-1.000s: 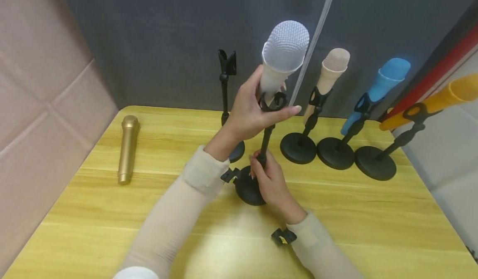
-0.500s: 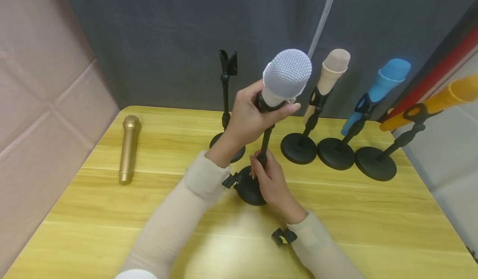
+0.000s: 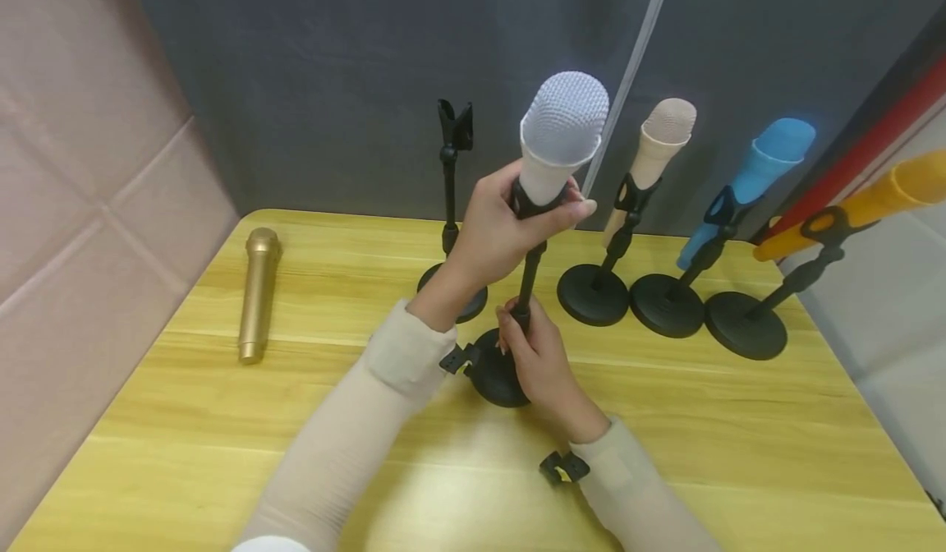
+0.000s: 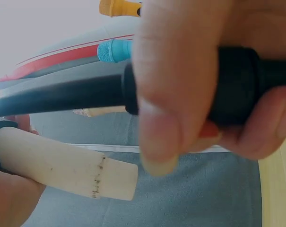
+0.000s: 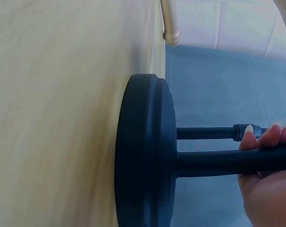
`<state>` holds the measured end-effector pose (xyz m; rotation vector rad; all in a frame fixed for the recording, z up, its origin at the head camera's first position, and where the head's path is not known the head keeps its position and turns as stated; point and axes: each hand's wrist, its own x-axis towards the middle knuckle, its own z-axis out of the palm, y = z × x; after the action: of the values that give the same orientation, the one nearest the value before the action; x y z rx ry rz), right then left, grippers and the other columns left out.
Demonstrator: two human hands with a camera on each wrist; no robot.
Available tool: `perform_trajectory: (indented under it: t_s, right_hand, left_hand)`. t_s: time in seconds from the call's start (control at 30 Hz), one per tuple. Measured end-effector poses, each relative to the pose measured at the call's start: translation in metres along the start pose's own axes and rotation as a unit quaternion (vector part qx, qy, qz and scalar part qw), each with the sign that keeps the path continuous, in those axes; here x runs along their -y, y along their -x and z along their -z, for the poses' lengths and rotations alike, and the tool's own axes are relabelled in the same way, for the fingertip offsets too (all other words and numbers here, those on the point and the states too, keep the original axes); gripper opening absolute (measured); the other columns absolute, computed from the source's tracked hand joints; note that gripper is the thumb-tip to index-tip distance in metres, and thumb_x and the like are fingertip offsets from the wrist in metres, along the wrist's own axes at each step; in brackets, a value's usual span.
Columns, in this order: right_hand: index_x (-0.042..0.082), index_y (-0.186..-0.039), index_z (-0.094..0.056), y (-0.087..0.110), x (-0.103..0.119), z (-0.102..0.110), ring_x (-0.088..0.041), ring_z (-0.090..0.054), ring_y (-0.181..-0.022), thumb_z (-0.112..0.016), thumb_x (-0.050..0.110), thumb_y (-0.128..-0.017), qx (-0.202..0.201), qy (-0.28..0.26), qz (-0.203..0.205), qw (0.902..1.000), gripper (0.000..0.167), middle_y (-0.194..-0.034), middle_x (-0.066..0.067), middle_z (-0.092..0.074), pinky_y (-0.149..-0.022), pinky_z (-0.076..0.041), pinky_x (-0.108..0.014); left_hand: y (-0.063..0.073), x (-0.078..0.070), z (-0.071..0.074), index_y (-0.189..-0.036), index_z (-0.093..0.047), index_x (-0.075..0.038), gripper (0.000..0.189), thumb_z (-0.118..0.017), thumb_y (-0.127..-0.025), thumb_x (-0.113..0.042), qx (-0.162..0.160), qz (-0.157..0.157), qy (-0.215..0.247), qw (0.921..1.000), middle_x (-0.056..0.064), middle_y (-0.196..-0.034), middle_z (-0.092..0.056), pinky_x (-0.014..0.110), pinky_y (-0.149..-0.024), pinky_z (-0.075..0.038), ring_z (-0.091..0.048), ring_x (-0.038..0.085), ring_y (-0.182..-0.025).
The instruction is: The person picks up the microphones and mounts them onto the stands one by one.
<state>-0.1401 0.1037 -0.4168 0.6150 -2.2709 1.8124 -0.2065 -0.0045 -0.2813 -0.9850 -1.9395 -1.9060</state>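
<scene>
A white microphone with a mesh head sits in the clip of a black desk stand, tilted with its head up. My left hand holds it around the clip, thumb across the front. The microphone's lower body sticks out below the clip in the left wrist view. Lower down, my right hand grips the stand's pole just above the round base. The base stands on the table. In the right wrist view the fingers of my right hand wrap the pole.
A gold microphone lies on the wooden table at left. Behind my left hand stands a stand with a bare clip. At right, stands hold beige, blue and orange microphones. A grey curtain backs the table.
The white microphone's head has dropped and tipped towards me, then risen partway again, my left hand staying around the clip. The right hand keeps its grip on the pole.
</scene>
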Motion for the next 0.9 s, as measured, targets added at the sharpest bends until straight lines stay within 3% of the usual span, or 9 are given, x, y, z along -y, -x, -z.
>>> perform_trajectory:
  t_s: [0.27, 0.43, 0.53, 0.63, 0.73, 0.9]
  right_hand:
    - [0.003, -0.103, -0.051, 0.0, 0.0, 0.001, -0.024, -0.055, -0.065, -0.047, 0.014, -0.108, 0.006, 0.005, -0.008, 0.9999, 0.013, -0.072, -0.015, -0.054, -0.062, -0.051, -0.035]
    - [0.003, -0.104, -0.053, 0.0, 0.005, 0.007, -0.021, -0.06, -0.071, -0.049, 0.015, -0.107, 0.023, 0.005, -0.031, 0.9992, 0.013, -0.076, -0.015, -0.059, -0.071, -0.057, -0.034]
    - [0.007, -0.104, -0.056, 0.0, 0.008, 0.014, -0.018, -0.064, -0.078, -0.052, 0.02, -0.107, 0.046, 0.035, -0.051, 0.997, 0.014, -0.081, -0.011, -0.064, -0.08, -0.057, -0.033]
    - [0.012, -0.105, -0.06, -0.002, 0.011, 0.021, -0.015, -0.066, -0.087, -0.056, 0.029, -0.105, 0.071, 0.083, -0.077, 0.991, 0.018, -0.088, -0.005, -0.068, -0.087, -0.056, -0.035]
    - [0.013, -0.111, -0.062, -0.004, 0.014, 0.027, -0.018, -0.067, -0.099, -0.061, 0.036, -0.102, 0.097, 0.135, -0.101, 0.981, 0.024, -0.102, -0.004, -0.071, -0.091, -0.056, -0.039]
    - [0.01, -0.126, -0.06, -0.006, 0.014, 0.037, -0.026, -0.065, -0.116, -0.068, 0.049, -0.094, 0.144, 0.206, -0.128, 0.9594, 0.05, -0.125, -0.01, -0.067, -0.097, -0.055, -0.048]
  left_hand:
    - [0.005, -0.003, 0.0, -0.111, -0.063, -0.005, 0.027, -0.077, -0.089, -0.011, 0.0, 0.067, 0.002, 0.9978, 0.01, -0.105, -0.066, 0.03, -0.085, -0.053, -0.062, 0.019, -0.095]
    - [0.015, -0.004, 0.003, -0.129, -0.056, -0.011, 0.038, -0.07, -0.095, -0.024, 0.012, 0.1, -0.052, 0.9935, 0.005, -0.115, -0.064, 0.034, -0.088, -0.053, -0.061, 0.016, -0.1]
    - [0.026, -0.006, 0.007, -0.138, -0.05, -0.016, 0.045, -0.065, -0.098, -0.033, 0.015, 0.125, -0.088, 0.9882, 0.0, -0.125, -0.063, 0.036, -0.095, -0.052, -0.061, 0.012, -0.11]
    - [0.038, -0.007, 0.012, -0.144, -0.046, -0.017, 0.048, -0.058, -0.101, -0.034, 0.004, 0.12, -0.106, 0.987, 0.001, -0.134, -0.061, 0.036, -0.107, -0.048, -0.058, 0.011, -0.122]
    - [0.049, -0.006, 0.02, -0.147, -0.044, -0.014, 0.048, -0.055, -0.102, -0.03, -0.031, 0.095, -0.113, 0.9885, 0.006, -0.138, -0.058, 0.035, -0.112, -0.046, -0.057, 0.016, -0.127]
    - [0.066, -0.001, 0.03, -0.133, -0.057, -0.007, 0.034, -0.056, -0.102, -0.02, -0.104, 0.056, -0.117, 0.9862, 0.011, -0.124, -0.066, 0.035, -0.098, -0.054, -0.065, 0.019, -0.111]
